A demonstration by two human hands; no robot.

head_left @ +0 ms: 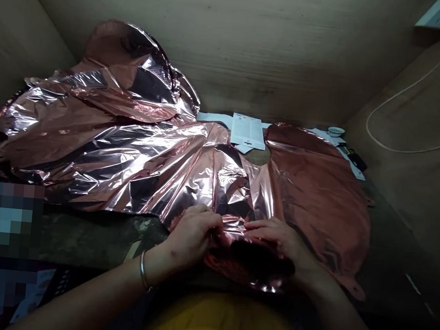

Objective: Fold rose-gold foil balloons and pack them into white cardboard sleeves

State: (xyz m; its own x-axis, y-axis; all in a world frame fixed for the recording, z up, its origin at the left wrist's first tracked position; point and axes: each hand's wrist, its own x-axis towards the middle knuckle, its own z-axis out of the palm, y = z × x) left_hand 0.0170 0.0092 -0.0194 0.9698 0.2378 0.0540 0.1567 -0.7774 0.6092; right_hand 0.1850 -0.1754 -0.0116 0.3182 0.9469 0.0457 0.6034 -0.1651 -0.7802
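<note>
A large sheet of shiny rose-gold foil [129, 147], like flat uninflated balloons, lies spread across the dark table [94, 231]. My left hand [191, 234] grips a folded near edge of the foil, fingers curled over it. A metal bangle sits on that wrist. My right hand [275, 236] pinches the same crumpled edge just to the right, almost touching the left hand. Part of the foil hangs down over the table's front edge under my hands.
White printed leaflets [248, 131] lie at the back of the table. A small round white object [336, 131] and a dark item [353, 157] sit at the back right. Wooden walls enclose the table on three sides. A white cable [404, 88] loops on the right wall.
</note>
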